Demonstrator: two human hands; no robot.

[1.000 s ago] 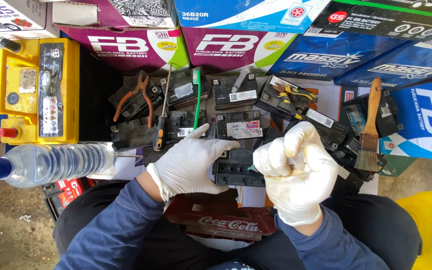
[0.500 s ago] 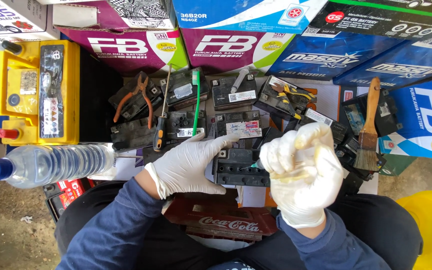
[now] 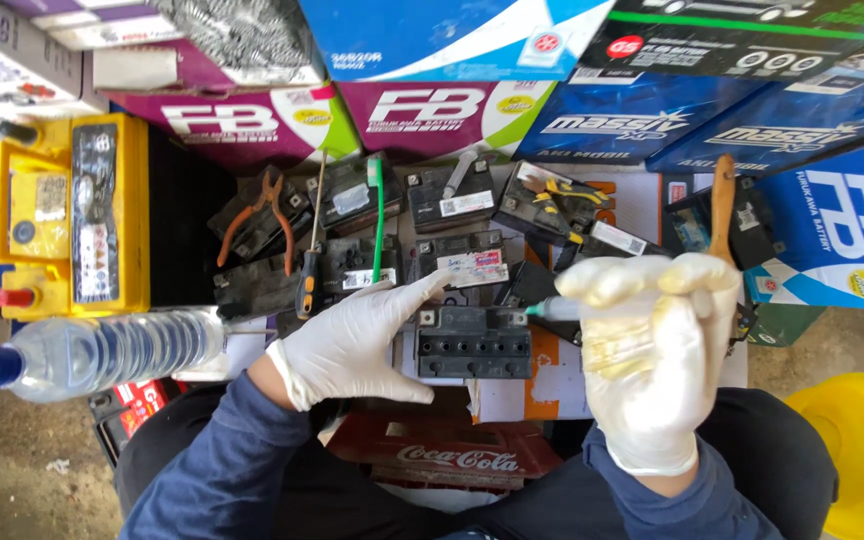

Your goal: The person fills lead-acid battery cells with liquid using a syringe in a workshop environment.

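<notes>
Battery (image 3: 473, 343), small, black, ribbed along its top, sits on a white sheet (image 3: 562, 375) just in front of the person, between the two gloved hands. Left hand (image 3: 357, 345) in a white glove lies against the battery's left side, fingers held together and stretched out flat, fingertips (image 3: 430, 287) reaching past the battery's upper left corner toward a labelled battery behind it; the thumb runs along the near edge, not clamped. Right hand (image 3: 652, 350), also in a white glove stained yellowish on the palm, is raised close to the camera and curled into a fist around a thin tool; the fingers are closed tight on it. Only the tool's pale tip (image 3: 550, 309) shows, pointing left and ending just above the battery's upper right corner; whether it touches cannot be told. Behind the battery lies a cluster of other small black batteries (image 3: 452, 200), with orange-handled pliers (image 3: 270, 212), a screwdriver (image 3: 309, 270) and a green toothbrush (image 3: 378, 225) resting among them. A wooden-handled brush (image 3: 721, 205) shows above the right hand. A yellow battery (image 3: 67, 225) stands far left, a clear water bottle (image 3: 92, 352) with a blue cap lies near the left forearm, and coloured cartons (image 3: 432, 105) line the back. A red crate (image 3: 457, 455) sits under the sheet.
</notes>
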